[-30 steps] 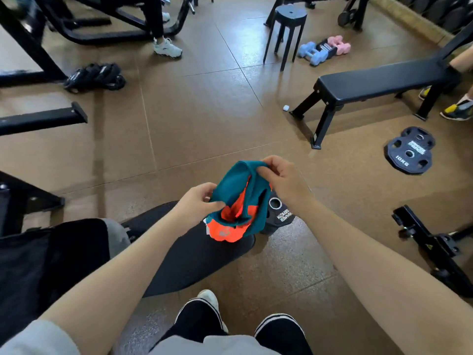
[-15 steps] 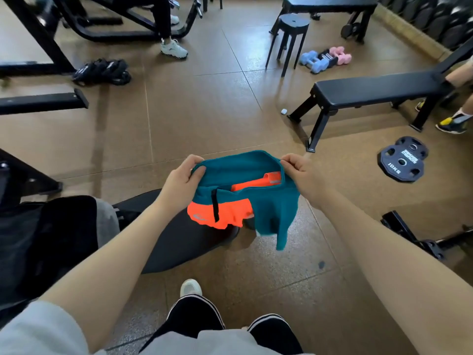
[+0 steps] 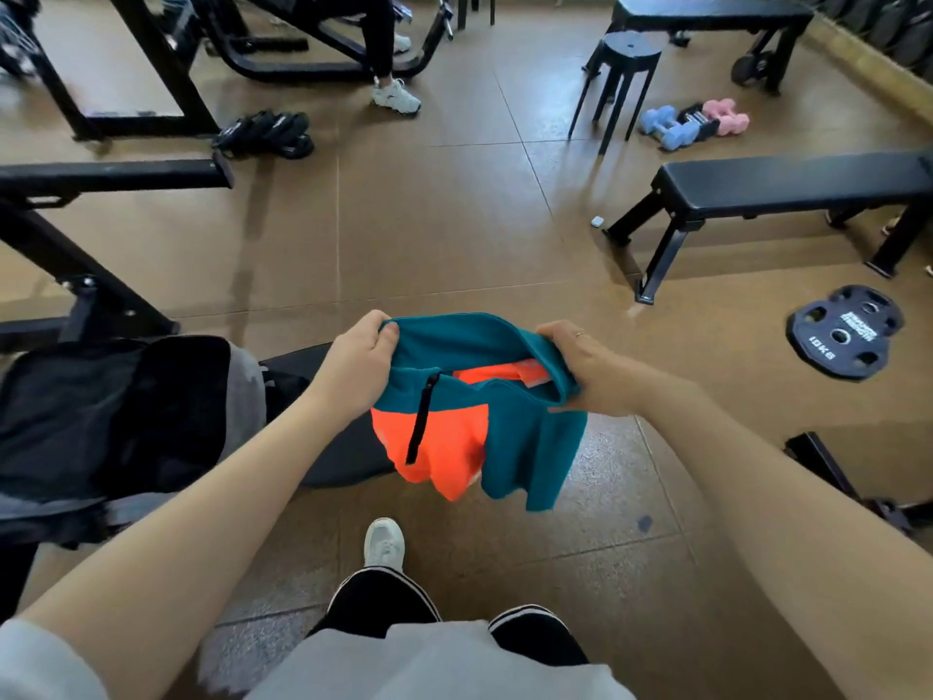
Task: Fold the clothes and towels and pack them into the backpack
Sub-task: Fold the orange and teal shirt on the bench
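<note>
A teal and orange garment [image 3: 525, 437] with a black zip hangs in the air in front of me, stretched between both hands. My left hand [image 3: 356, 368] grips its upper left edge. My right hand [image 3: 580, 366] grips the upper right edge, fingers curled over the teal fabric. A teal flap and an orange part droop below. An open black backpack [image 3: 101, 411] lies at the left on a black padded bench [image 3: 333, 462], with grey cloth [image 3: 245, 391] at its right side.
A flat black bench [image 3: 787, 189] stands at the right, with a 10 kg weight plate [image 3: 845, 330] on the floor near it. A black stool [image 3: 623, 73], blue and pink dumbbells [image 3: 691, 121], black machine frames [image 3: 101, 194] and another person's shoe [image 3: 396, 96] lie farther off.
My hands moved apart and spread the bunched garment out wide. The view tilted so the weight plate under the garment is hidden and the backpack shows more.
</note>
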A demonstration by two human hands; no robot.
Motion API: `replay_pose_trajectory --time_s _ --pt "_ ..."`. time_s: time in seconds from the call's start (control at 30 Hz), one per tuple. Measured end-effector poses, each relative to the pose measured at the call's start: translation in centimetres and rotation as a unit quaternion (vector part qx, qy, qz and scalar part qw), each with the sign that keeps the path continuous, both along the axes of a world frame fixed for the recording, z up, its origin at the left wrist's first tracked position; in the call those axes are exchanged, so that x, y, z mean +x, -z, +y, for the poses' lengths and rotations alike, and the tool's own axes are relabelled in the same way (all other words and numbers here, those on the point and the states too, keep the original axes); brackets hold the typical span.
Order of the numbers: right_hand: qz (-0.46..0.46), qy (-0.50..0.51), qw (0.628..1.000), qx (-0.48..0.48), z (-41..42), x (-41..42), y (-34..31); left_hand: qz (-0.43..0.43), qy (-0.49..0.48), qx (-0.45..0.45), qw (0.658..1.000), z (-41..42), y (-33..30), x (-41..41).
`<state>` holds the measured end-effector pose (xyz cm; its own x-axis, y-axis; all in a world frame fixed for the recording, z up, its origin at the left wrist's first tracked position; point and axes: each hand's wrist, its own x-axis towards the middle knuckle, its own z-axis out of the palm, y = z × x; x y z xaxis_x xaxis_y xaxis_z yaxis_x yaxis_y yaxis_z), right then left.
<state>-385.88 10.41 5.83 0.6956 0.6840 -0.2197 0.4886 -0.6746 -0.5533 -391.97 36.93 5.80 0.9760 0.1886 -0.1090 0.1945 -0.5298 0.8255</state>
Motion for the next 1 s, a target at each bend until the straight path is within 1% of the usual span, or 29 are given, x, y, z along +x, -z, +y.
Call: replay_pose_trajectory --time_s 0.07,0.13,0.2,0.27,0.3,0.33,0.4,0.43,0.5,0.57,0.63,0.67,0.73,0.8,0.83,0.9,1.0 --pt "0.036 0.076 0.989 0.124 -0.7 -0.7 0.5 0.021 0.005 -0.051 0.998 -0.6 0.4 -0.3" --pt "0.068 0.169 0.961 0.210 -1.9 -1.1 0.7 0.063 0.027 -0.126 0.990 -1.4 0.3 -0.6" --pt "0.069 0.228 0.938 0.252 -3.3 -1.5 0.6 0.118 0.066 -0.241 0.961 -2.6 -0.4 -1.1" --pt "0.073 0.266 0.917 0.289 -4.5 -1.7 0.0 0.158 0.118 -0.350 0.916 -4.0 -1.3 -1.6" --pt "0.073 0.289 0.902 0.313 -5.0 -1.6 -0.3 0.163 0.149 -0.376 0.900 -4.7 -1.5 -1.9" --pt "0.070 0.315 0.885 0.335 -5.5 -1.4 -0.6 0.162 0.186 -0.378 0.892 -5.5 -1.7 -2.2" --pt "0.059 0.360 0.856 0.365 -6.3 -0.3 -1.2 0.152 0.265 -0.323 0.896 -7.0 -1.8 -2.5" --pt "0.055 0.377 0.848 0.369 -6.3 0.3 -1.4 0.150 0.291 -0.289 0.900 -7.6 -1.5 -2.4" --pt "0.033 0.399 0.848 0.346 -5.7 1.9 -1.3 0.134 0.301 -0.229 0.916 -8.2 -0.7 -1.6" --pt "-0.011 0.410 0.866 0.287 -4.2 3.7 -0.4 0.093 0.250 -0.187 0.945 -7.9 0.7 0.1" --pt "-0.050 0.390 0.893 0.217 -1.9 5.8 0.8 0.067 0.178 -0.144 0.971 -6.3 2.4 1.7" --pt "-0.062 0.372 0.908 0.180 -0.4 6.8 1.4 0.063 0.155 -0.122 0.978 -5.2 3.4 2.3" --pt "-0.079 0.343 0.930 0.109 3.1 9.3 2.3 0.084 0.155 -0.089 0.980 -2.7 5.6 3.5" --pt "-0.084 0.319 0.943 0.036 7.3 11.7 3.3 0.138 0.174 -0.100 0.970 0.0 8.1 4.6" --pt "-0.078 0.300 0.951 0.011 9.5 13.1 4.3 0.159 0.179 -0.105 0.965 1.3 9.4 5.2" --pt "-0.043 0.264 0.963 0.018 14.2 16.4 7.9 0.172 0.148 -0.081 0.970 4.3 12.5 6.9" --pt "0.042 0.253 0.967 0.015 20.9 20.2 13.5 0.179 0.009 -0.036 0.983 9.5 16.7 9.1"
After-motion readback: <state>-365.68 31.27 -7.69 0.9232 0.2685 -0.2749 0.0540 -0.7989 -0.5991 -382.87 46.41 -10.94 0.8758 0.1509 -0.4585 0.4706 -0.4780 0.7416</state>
